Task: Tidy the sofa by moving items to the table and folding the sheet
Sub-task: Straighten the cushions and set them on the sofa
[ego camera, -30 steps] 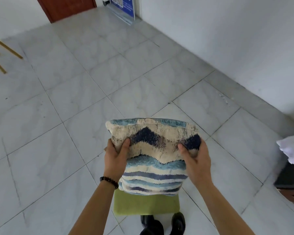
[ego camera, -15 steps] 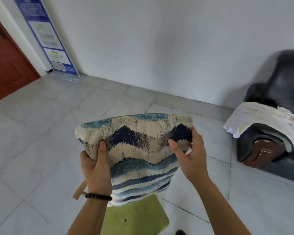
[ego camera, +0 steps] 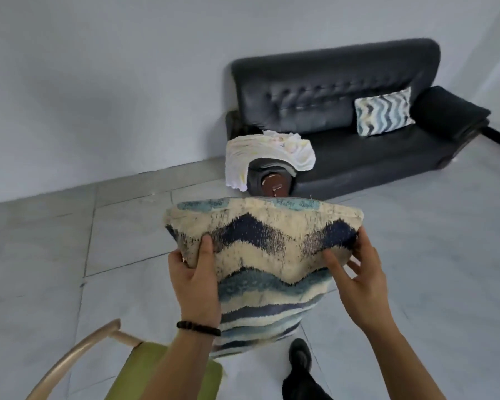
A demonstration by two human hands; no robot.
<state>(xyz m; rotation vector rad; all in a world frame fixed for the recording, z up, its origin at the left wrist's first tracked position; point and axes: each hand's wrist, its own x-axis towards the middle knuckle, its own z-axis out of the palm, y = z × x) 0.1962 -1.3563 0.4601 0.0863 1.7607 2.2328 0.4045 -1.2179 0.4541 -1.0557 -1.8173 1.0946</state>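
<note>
I hold a cream cushion with blue zigzag bands (ego camera: pixel 263 261) up in front of me, over the floor. My left hand (ego camera: pixel 195 281) grips its left side, thumb on the front. My right hand (ego camera: pixel 358 280) holds its right side, thumb pressed into the fabric and fingers spread behind. Farther off stands a dark leather sofa (ego camera: pixel 358 151) against the wall. A white sheet (ego camera: pixel 260 154) lies crumpled over its left armrest. A second zigzag cushion (ego camera: pixel 383 112) leans against the backrest on the right.
A wooden chair with a green seat (ego camera: pixel 133 373) stands just below my left arm. My black shoe (ego camera: pixel 299 356) is on the grey tiled floor (ego camera: pixel 127 235). White walls close off the room behind the sofa.
My view has swung right, bringing the whole sofa and its second cushion into sight. Both hands keep their hold on the cushion, which stays in front of me.
</note>
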